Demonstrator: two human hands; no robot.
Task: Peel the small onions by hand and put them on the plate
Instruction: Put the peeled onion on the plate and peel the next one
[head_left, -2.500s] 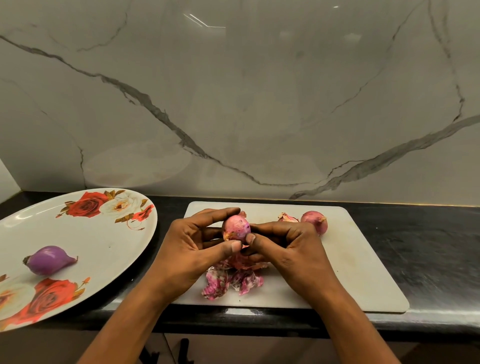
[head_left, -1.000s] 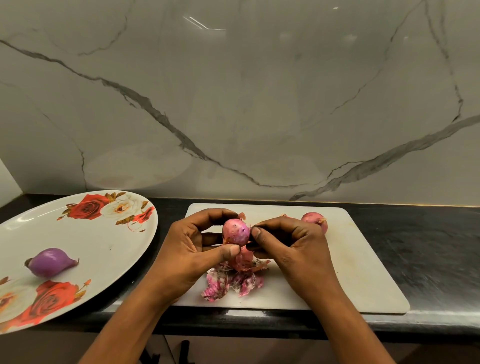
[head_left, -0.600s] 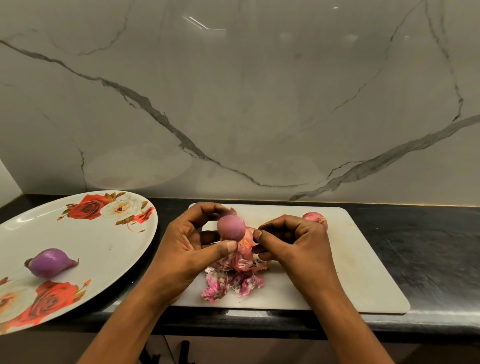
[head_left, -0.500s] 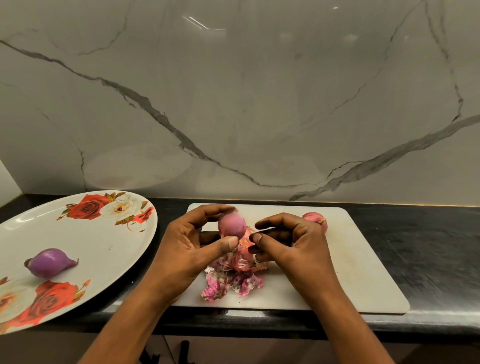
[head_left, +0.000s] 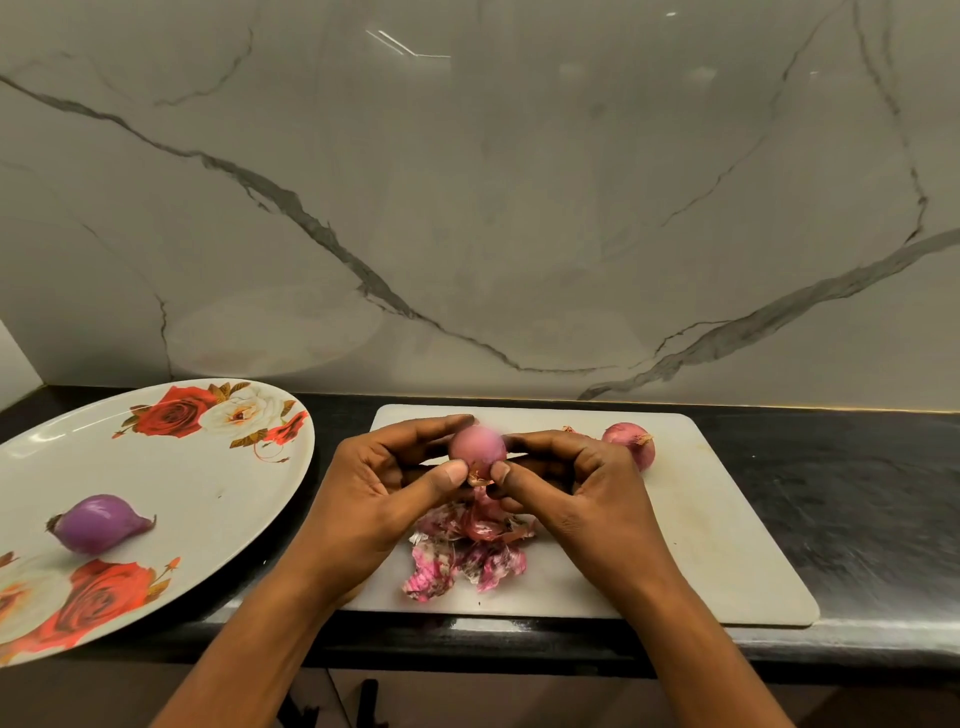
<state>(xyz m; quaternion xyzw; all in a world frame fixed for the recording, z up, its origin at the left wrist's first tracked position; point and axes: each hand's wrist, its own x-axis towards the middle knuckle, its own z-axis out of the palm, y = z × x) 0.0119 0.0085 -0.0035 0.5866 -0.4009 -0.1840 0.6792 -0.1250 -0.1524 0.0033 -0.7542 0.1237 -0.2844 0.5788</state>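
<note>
A small pink onion (head_left: 477, 448) is held above the white cutting board (head_left: 727, 530) between both hands. My left hand (head_left: 387, 493) grips it with thumb and curled fingers. My right hand (head_left: 566, 488) pinches a scrap of dry skin at the onion's lower end. A pile of torn pink peels (head_left: 467, 551) lies on the board under the hands. One unpeeled onion (head_left: 631, 443) rests on the board behind my right hand. A peeled purple onion (head_left: 96, 522) lies on the rose-patterned plate (head_left: 208, 493) at the left.
The board and plate sit on a black countertop (head_left: 857, 493) that ends at a front edge near me. A marble wall (head_left: 493, 208) closes off the back. The plate overhangs the counter's front edge slightly.
The onion has been turned in my left hand and more skin has come off onto the pile. My right hand has come back to the onion's lower end and pinches a skin scrap.
</note>
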